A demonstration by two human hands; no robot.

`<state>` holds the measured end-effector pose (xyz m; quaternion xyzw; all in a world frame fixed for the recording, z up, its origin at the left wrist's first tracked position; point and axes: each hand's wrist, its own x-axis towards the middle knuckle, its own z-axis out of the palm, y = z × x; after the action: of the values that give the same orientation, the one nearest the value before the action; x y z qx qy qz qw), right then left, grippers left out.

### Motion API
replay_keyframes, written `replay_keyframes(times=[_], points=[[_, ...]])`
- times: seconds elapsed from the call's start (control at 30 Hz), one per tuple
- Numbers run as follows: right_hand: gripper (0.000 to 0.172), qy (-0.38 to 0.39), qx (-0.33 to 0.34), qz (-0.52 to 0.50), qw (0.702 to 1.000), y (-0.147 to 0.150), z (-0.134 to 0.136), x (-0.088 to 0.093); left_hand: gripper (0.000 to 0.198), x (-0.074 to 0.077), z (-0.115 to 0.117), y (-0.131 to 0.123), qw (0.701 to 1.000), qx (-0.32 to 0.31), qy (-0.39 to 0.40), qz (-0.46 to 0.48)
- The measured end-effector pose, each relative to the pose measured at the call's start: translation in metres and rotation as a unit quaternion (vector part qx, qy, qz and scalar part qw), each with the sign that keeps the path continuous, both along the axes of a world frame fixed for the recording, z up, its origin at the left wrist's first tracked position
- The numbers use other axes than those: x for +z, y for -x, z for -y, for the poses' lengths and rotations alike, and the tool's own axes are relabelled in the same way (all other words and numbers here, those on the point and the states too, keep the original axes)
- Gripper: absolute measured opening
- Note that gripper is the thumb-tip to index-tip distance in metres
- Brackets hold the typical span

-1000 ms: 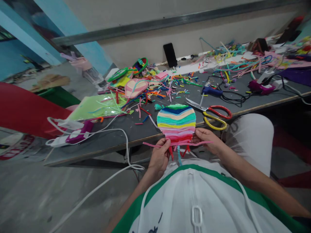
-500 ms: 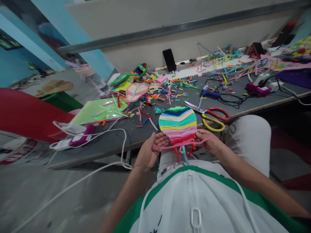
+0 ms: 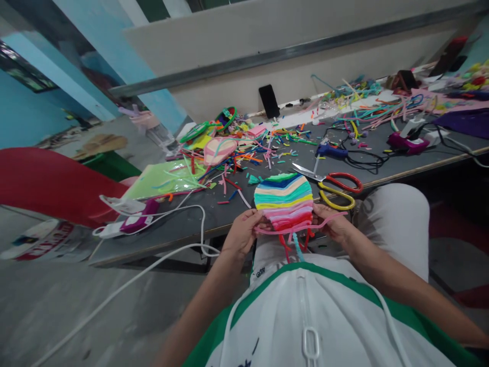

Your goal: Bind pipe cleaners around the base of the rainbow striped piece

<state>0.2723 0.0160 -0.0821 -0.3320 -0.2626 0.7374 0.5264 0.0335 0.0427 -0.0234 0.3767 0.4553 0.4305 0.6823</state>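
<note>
A round panel of rainbow-striped pipe cleaners [image 3: 283, 196] lies at the table's front edge, its near end over my lap. A pink pipe cleaner [image 3: 284, 231] runs across its near side. My left hand [image 3: 246, 227] is closed on the pink pipe cleaner's left end, beside the panel. On the other side, my right hand [image 3: 330, 221] is closed on the same pink strand near its right part, fingertips at the panel's edge. Red strands and a light blue twisted strand [image 3: 297, 247] hang below the panel. Scissors [image 3: 336, 188] with red and yellow handles lie just right of it.
Pipe cleaner scraps cover the dark table [image 3: 183, 224] behind the panel. A blue glue gun [image 3: 331, 151] with a black cord lies beyond the scissors. A phone [image 3: 269, 101] leans against the wall. Purple-and-white power strips [image 3: 141, 216] sit left and right, a white cable trailing to the floor.
My left hand's fingers have closed in on the pink pipe cleaner from a more open pose. The view has shifted slightly, so everything appears a little further right and lower.
</note>
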Motion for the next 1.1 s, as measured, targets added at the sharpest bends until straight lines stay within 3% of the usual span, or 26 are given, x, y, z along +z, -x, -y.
replay_keyframes(times=[0.33, 0.7, 1.1], points=[[0.022, -0.003, -0.015, -0.003, 1.0, 0.008, 0.002, 0.003, 0.03, -0.004, 0.006, -0.01, 0.998, -0.014, -0.02, 0.051], [0.026, -0.03, -0.071, 0.002, 0.997, 0.02, -0.003, -0.003, 0.048, -0.014, 0.007, -0.01, 0.998, 0.007, -0.067, -0.012], [0.024, -0.069, -0.122, 0.085, 0.986, 0.03, -0.005, 0.0, 0.048, -0.025, 0.004, -0.004, 0.997, 0.021, -0.066, -0.021]])
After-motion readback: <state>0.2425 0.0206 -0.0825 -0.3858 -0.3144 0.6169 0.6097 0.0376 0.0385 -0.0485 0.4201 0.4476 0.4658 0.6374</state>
